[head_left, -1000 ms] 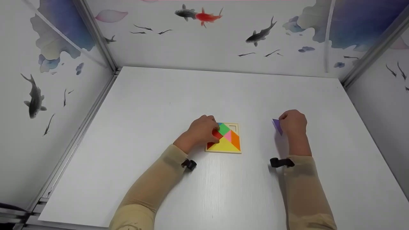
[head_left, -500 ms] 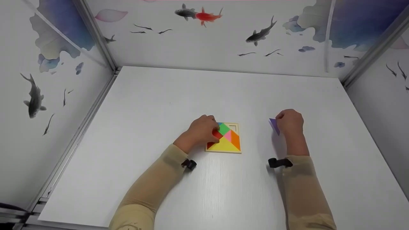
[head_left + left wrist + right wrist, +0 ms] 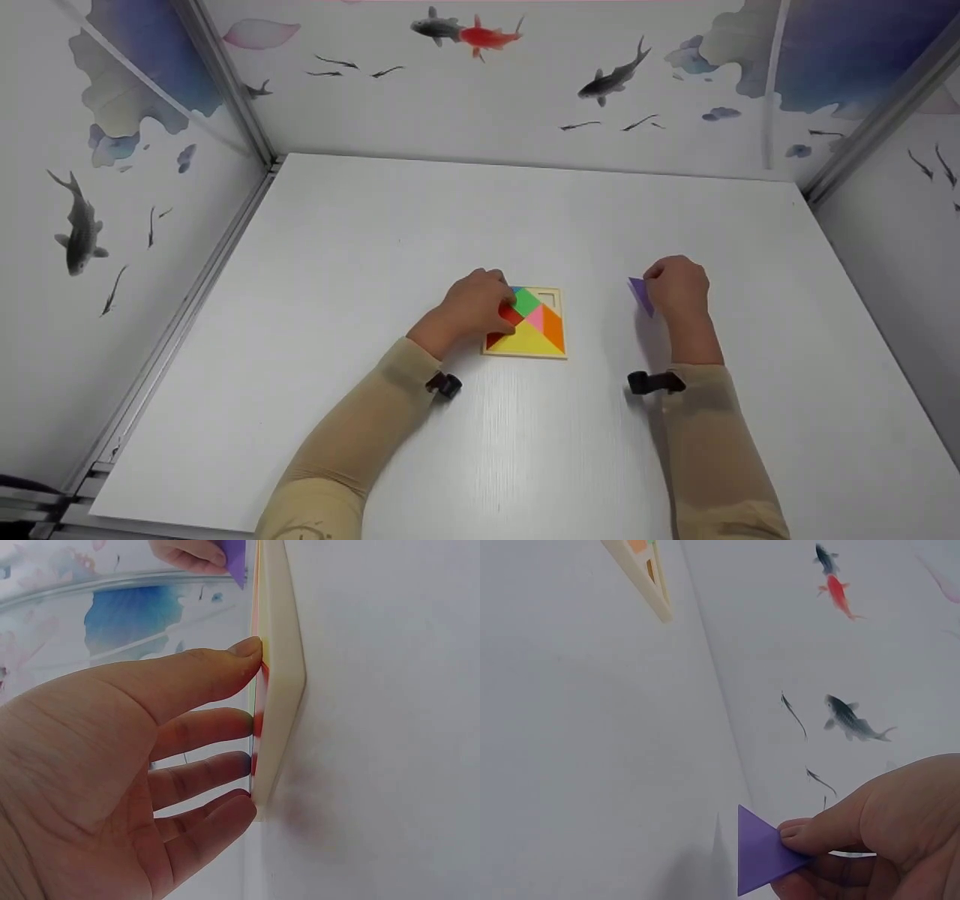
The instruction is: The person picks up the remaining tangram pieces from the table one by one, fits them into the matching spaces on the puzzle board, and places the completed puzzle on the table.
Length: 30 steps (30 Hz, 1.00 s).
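Observation:
A square tangram board (image 3: 525, 357) with a pale wooden rim lies on the table in the head view. In it are yellow (image 3: 527, 345), green (image 3: 526, 303), pink (image 3: 536, 319), orange (image 3: 553, 331) and red pieces, plus a sliver of blue. The top right corner shows bare wood. My left hand (image 3: 474, 304) covers the board's left side; its fingertips and thumb rest on the pieces with fingers mostly straight. To the right, my right hand (image 3: 679, 291) pinches a purple triangle tangram piece (image 3: 763, 853) between thumb and fingers, held above the table.
The white table (image 3: 420, 217) is bordered by white walls printed with fish (image 3: 611, 79) and petals. A black wrist camera (image 3: 448, 385) sits at the left cuff, another black camera (image 3: 641, 382) at the right.
My right hand has shifted a little to the left, toward the board, carrying the purple triangle. My left hand stays in place on the board.

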{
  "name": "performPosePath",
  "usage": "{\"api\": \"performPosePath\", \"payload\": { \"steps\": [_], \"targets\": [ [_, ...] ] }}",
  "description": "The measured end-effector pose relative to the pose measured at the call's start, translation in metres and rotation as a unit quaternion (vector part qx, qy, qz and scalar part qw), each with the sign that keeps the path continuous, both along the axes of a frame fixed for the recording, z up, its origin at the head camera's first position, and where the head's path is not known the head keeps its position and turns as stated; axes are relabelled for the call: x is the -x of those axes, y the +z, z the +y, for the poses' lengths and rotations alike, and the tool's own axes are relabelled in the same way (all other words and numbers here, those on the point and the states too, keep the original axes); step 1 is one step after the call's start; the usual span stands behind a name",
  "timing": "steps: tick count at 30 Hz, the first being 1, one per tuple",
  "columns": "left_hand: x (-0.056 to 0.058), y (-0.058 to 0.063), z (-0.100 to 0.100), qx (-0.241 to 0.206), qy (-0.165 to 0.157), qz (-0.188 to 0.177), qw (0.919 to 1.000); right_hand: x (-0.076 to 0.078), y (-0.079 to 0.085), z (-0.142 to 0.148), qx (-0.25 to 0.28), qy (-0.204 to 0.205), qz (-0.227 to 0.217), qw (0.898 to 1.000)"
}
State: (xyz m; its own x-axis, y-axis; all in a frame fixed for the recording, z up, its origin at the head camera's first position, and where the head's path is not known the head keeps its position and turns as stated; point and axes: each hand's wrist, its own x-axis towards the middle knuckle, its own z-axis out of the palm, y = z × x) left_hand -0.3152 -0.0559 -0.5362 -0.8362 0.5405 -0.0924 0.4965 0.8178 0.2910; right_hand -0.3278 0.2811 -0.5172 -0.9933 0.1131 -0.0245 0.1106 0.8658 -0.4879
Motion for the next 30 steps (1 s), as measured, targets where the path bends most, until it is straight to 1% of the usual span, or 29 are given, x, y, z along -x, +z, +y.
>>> {"api": "performPosePath", "payload": {
  "steps": [5, 12, 19, 23, 30],
  "targets": [
    [0.001, -0.001, 0.0, -0.001, 0.002, -0.004, 1.0, 0.0, 0.002, -0.002, -0.001, -0.003, -0.002, 1.0],
    [0.002, -0.004, 0.0, 0.004, 0.0, 0.0, 1.0, 0.0, 0.004, -0.005, -0.005, 0.008, -0.001, 1.0],
    [0.002, -0.004, 0.0, 0.009, 0.005, -0.003, 0.9999, 0.0, 0.005, -0.008, 0.005, 0.002, -0.018, 1.0],
    [0.001, -0.004, 0.001, 0.012, 0.012, -0.007, 0.9998, 0.001, 0.004, -0.009, 0.01, 0.001, -0.019, 1.0],
    [0.001, -0.003, 0.001, 0.01, 0.012, -0.009, 0.9998, 0.0, 0.005, -0.014, 0.019, 0.004, -0.026, 0.999]
  ]
}}
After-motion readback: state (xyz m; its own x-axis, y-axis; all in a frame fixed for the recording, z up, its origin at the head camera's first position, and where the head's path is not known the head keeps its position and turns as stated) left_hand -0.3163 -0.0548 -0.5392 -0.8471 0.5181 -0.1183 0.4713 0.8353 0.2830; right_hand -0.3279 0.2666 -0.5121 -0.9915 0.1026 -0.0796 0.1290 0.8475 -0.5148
